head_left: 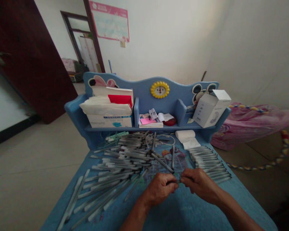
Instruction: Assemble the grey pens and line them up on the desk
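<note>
My left hand [161,188] and my right hand [199,183] meet over the near middle of a blue desk [183,211]. Both are closed in a pinch on one grey pen [177,181], held between them; only a short piece of it shows. A big loose pile of grey pens [120,160] covers the desk's left and centre. To the right of my right hand, a neat row of pens [209,162] lies side by side. Two single pens [172,156] lie just beyond my fingers.
The desk's back shelf [149,128] holds a box with papers [109,112], small notes, a yellow clock [160,89] and a white box [210,108]. A white tissue roll [186,137] lies below. Pink bedding [252,120] is on the right; tiled floor and dark door left.
</note>
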{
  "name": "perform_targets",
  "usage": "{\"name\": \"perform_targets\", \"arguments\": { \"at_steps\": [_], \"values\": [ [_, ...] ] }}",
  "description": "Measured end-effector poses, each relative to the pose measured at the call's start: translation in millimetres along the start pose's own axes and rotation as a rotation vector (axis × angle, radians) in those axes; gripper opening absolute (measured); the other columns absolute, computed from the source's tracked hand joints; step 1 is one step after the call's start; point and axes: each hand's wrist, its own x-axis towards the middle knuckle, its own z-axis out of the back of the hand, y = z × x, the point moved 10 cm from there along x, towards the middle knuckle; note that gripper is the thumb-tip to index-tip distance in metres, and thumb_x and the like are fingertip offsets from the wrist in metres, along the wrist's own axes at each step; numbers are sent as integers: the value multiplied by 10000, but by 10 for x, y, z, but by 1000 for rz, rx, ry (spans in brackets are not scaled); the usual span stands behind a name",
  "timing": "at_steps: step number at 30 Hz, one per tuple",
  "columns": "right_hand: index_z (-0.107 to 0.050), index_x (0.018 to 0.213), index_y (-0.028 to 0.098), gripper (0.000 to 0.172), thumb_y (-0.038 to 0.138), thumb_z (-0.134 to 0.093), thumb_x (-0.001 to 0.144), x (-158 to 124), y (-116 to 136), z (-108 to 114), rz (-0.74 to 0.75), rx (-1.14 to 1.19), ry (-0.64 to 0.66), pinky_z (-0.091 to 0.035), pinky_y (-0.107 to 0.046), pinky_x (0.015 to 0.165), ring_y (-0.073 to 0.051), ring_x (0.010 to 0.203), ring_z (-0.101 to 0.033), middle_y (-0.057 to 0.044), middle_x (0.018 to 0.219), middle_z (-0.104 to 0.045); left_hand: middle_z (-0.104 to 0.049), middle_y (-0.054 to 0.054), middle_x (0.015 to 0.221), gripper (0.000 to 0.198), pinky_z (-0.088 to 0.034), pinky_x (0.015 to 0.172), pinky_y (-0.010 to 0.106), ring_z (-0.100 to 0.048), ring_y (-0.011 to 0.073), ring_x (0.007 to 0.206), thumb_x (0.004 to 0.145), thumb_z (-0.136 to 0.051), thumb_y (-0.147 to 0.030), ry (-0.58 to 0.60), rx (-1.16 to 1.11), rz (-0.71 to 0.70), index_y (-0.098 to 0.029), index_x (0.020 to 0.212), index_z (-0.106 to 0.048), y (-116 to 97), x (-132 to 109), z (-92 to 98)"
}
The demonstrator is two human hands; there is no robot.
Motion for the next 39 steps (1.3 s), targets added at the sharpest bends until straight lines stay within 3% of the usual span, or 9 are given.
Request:
{"name": "perform_targets", "arguments": {
  "at_steps": [3, 7, 11, 16, 20, 24, 28, 32, 39],
  "values": [
    [-523, 596, 174, 299, 321, -457, 847, -6, -9, 10, -21, -53, -25, -289, -197, 439, -84, 463, -446, 49, 492, -431, -514, -29, 611, 156, -368, 587, 192, -482, 107, 616, 763, -488, -195, -13, -10, -1, -145, 700, -622, 9, 3, 4],
    [-576, 753, 190, 90, 246, -521, 797, -23, -10, 0, -17, 33, -10, -316, -193, 464, -92, 499, -481, 50, 546, -498, -521, -28, 618, 160, -370, 598, 196, -490, 108, 624, 768, -486, -198, -26, -22, -26, -147, 707, -625, 4, 0, 7],
    [-536, 598, 178, 294, 319, -464, 845, -31, -2, 17, -12, -24, -30, -288, -201, 444, -87, 463, -443, 46, 486, -442, -536, -24, 627, 166, -376, 601, 197, -501, 111, 631, 774, -478, -196, -17, -23, -22, -147, 712, -624, 11, -3, -6],
    [-575, 734, 192, 131, 293, -527, 803, -36, 0, 17, -11, -5, -41, -303, -202, 467, -100, 511, -479, 45, 546, -505, -525, -29, 620, 142, -367, 591, 197, -498, 110, 621, 759, -490, -188, -15, -39, -12, -147, 708, -616, 19, 2, -14],
    [-524, 597, 180, 327, 363, -442, 856, -46, -31, 7, -44, -76, -24, -278, -211, 448, -91, 460, -429, 44, 492, -435, -520, -29, 617, 153, -361, 596, 197, -495, 109, 625, 764, -490, -196, -17, -40, -35, -148, 678, -607, -2, 5, -23],
    [-567, 722, 189, 191, 327, -490, 830, -75, -30, -10, -43, -44, -30, -296, -204, 465, -100, 495, -469, 47, 527, -475, -511, -31, 615, 142, -354, 590, 196, -488, 107, 622, 758, -489, -182, -10, -32, -46, -147, 686, -607, -29, 2, -34],
    [-524, 597, 179, 363, 374, -400, 877, -102, -70, -26, -76, -85, -48, -283, -205, 444, -96, 453, -447, 41, 478, -429, -498, -31, 606, 149, -351, 583, 194, -476, 105, 616, 755, -487, -176, -15, -23, -61, -146, 651, -589, -58, -5, -39],
    [-580, 745, 186, 200, 330, -477, 839, -109, -71, -53, -60, -53, -40, -312, -196, 472, -100, 499, -482, 44, 531, -478, -500, -30, 611, 151, -355, 581, 193, -483, 107, 620, 763, -483, -192, -1, -13, -47, -146, 678, -599, -27, -2, -66],
    [-556, 678, 176, 283, 363, -438, 855, -133, -85, -61, -91, -76, -34, -311, -184, 463, -96, 510, -481, 37, 536, -475, -503, -33, 623, 158, -354, 592, 187, -487, 102, 631, 766, -479, -179, 15, 13, -60, -140, 706, -619, -11, 7, -95]
  ]
}}
